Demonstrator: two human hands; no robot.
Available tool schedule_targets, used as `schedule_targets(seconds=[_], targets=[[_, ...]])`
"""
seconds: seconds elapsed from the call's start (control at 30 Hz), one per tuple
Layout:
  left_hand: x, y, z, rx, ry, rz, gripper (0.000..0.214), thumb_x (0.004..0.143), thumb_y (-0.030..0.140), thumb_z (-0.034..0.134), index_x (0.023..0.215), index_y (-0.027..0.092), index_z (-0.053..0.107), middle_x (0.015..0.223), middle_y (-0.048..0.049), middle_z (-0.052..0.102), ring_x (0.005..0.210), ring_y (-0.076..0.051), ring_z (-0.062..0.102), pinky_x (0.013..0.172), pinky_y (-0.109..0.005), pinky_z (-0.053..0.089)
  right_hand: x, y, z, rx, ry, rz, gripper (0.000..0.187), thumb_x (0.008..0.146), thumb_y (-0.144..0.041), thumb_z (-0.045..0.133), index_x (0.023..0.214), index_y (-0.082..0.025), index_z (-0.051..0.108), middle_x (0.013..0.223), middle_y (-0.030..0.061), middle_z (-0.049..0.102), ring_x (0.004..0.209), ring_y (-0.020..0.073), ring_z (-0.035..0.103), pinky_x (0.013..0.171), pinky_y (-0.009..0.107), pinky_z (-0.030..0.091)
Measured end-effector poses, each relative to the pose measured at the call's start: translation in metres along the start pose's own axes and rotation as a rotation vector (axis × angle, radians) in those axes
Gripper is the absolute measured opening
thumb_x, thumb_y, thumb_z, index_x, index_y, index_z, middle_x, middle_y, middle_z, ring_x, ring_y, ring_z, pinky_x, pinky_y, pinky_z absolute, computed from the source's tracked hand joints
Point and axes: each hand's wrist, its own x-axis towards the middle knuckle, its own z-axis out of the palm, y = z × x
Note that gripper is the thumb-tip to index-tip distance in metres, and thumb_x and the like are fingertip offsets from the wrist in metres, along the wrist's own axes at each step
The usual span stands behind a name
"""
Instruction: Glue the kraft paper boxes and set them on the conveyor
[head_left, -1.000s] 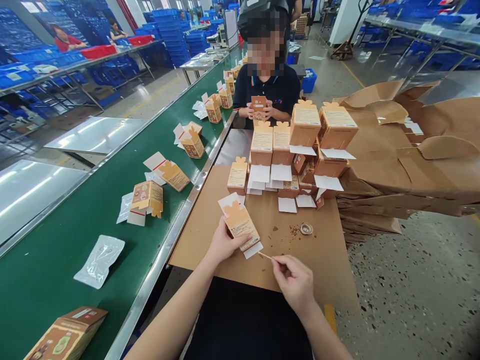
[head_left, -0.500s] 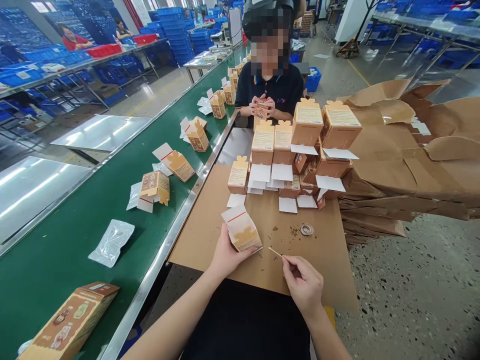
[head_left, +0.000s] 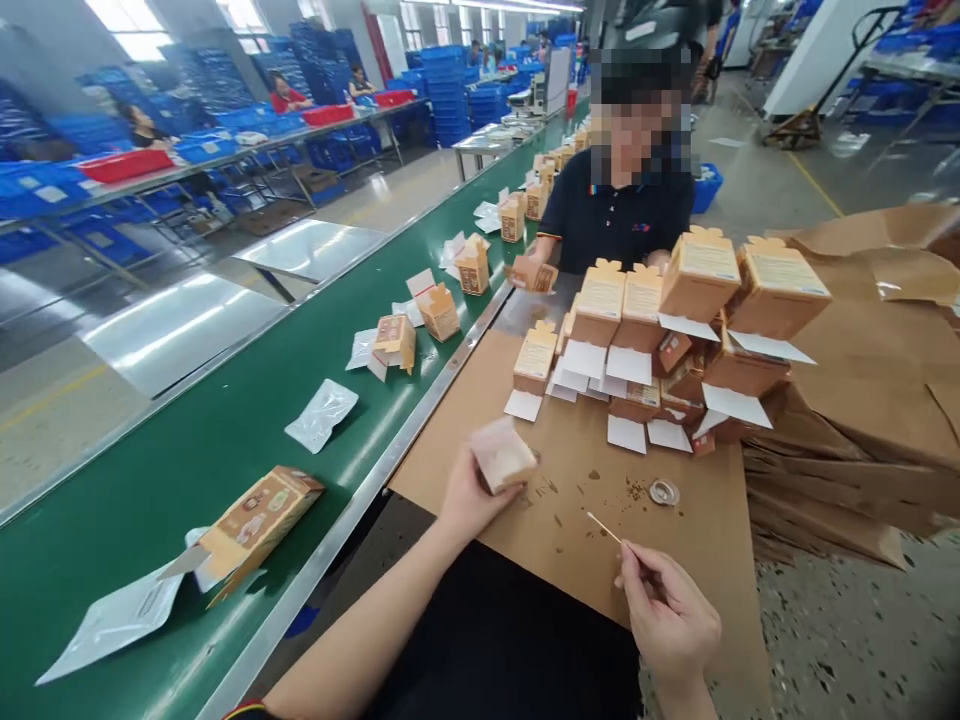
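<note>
My left hand is closed around a small carton, tilted above the cardboard sheet; motion blurs the carton a little. Between the thumb and fingers of my right hand is a cotton swab, its white tip pointing up and left towards the carton. A small round clear dish lies on the sheet beyond my right hand, with brown crumbs beside it. Stacked cartons with white flaps hanging down stand at the sheet's far side.
On my left runs a green conveyor belt carrying opened cartons and silvery sachets. Across the stack, a co-worker holds a carton over the belt's edge. Folded brown paper is piled at the right.
The view has turned left, so the scene sits further right. The co-worker's carton has moved from the chest to the belt side. My hands still hold the carton and the swab.
</note>
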Motion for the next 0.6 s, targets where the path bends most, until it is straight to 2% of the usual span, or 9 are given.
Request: schedule_targets(seconds=[0.1, 0.17, 0.23, 0.3, 0.37, 0.47, 0.53, 0.6], targets=[[0.020, -0.013, -0.063, 0.058, 0.395, -0.038, 0.084, 0.064, 0.048, 0.112, 0.128, 0.028, 0.062, 0.125, -0.0091, 0.080, 0.126, -0.042, 0.081, 0.114, -0.064, 0.067, -0.002, 0.004, -0.007, -0.007, 0.032, 0.007, 0.032, 0.113, -0.045, 0.085, 0.089, -0.023, 0.086, 0.073, 0.0048, 0.081, 0.050, 0.0168, 0.070, 0.054, 0.029, 0.062], [0.035, -0.023, -0.106, 0.106, 0.565, -0.102, 0.087, 0.066, 0.050, 0.111, 0.131, 0.028, 0.057, 0.129, -0.0092, 0.079, 0.130, -0.043, 0.080, 0.117, -0.066, 0.066, -0.003, 0.006, -0.010, -0.012, 0.054, 0.017, 0.032, 0.111, -0.046, 0.087, 0.090, -0.023, 0.087, 0.073, 0.0045, 0.081, 0.050, 0.0164, 0.069, 0.054, 0.029, 0.062], [0.053, -0.030, -0.140, 0.166, 0.629, -0.186, 0.087, 0.065, 0.046, 0.111, 0.130, 0.029, 0.056, 0.131, -0.0103, 0.079, 0.135, -0.044, 0.078, 0.119, -0.067, 0.066, 0.000, 0.006, -0.009, -0.009, 0.058, 0.025, 0.034, 0.111, -0.049, 0.087, 0.090, -0.023, 0.088, 0.072, 0.0041, 0.080, 0.049, 0.0163, 0.069, 0.054, 0.030, 0.062], [0.072, -0.034, -0.159, 0.204, 0.622, -0.270, 0.084, 0.063, 0.041, 0.110, 0.127, 0.028, 0.057, 0.129, -0.0115, 0.078, 0.136, -0.046, 0.077, 0.120, -0.069, 0.065, 0.005, 0.006, -0.006, -0.006, 0.037, 0.029, 0.037, 0.110, -0.052, 0.087, 0.088, -0.023, 0.088, 0.071, 0.0042, 0.079, 0.051, 0.0175, 0.070, 0.054, 0.031, 0.062], [0.088, -0.037, -0.164, 0.199, 0.600, -0.307, 0.082, 0.065, 0.040, 0.108, 0.129, 0.026, 0.058, 0.128, -0.0125, 0.078, 0.134, -0.046, 0.077, 0.121, -0.071, 0.063, 0.011, 0.007, -0.003, -0.004, 0.023, 0.028, 0.040, 0.109, -0.055, 0.088, 0.085, -0.023, 0.089, 0.069, 0.0047, 0.078, 0.052, 0.0188, 0.070, 0.053, 0.032, 0.062], [0.096, -0.043, -0.155, 0.211, 0.630, -0.198, 0.098, 0.064, 0.040, 0.108, 0.146, 0.022, 0.057, 0.139, -0.0146, 0.073, 0.141, -0.044, 0.073, 0.128, -0.068, 0.059, 0.015, 0.010, -0.006, -0.011, 0.038, 0.037, 0.044, 0.108, -0.061, 0.088, 0.086, -0.023, 0.090, 0.070, 0.0056, 0.080, 0.051, 0.0185, 0.071, 0.054, 0.031, 0.063], [0.087, -0.050, -0.145, 0.283, 0.703, -0.080, 0.117, 0.061, 0.043, 0.108, 0.160, 0.021, 0.050, 0.150, -0.0166, 0.064, 0.152, -0.044, 0.063, 0.133, -0.067, 0.054, 0.013, 0.014, -0.015, -0.041, 0.059, 0.071, 0.047, 0.108, -0.065, 0.088, 0.089, -0.022, 0.091, 0.072, 0.0066, 0.082, 0.052, 0.0183, 0.072, 0.056, 0.030, 0.065], [0.071, -0.058, -0.134, 0.368, 0.795, 0.024, 0.126, 0.061, 0.047, 0.108, 0.166, 0.021, 0.044, 0.154, -0.0174, 0.057, 0.153, -0.044, 0.058, 0.133, -0.067, 0.052, 0.008, 0.018, -0.030, -0.097, 0.074, 0.132, 0.049, 0.108, -0.066, 0.087, 0.093, -0.020, 0.092, 0.074, 0.0077, 0.083, 0.055, 0.0190, 0.075, 0.059, 0.028, 0.067]])
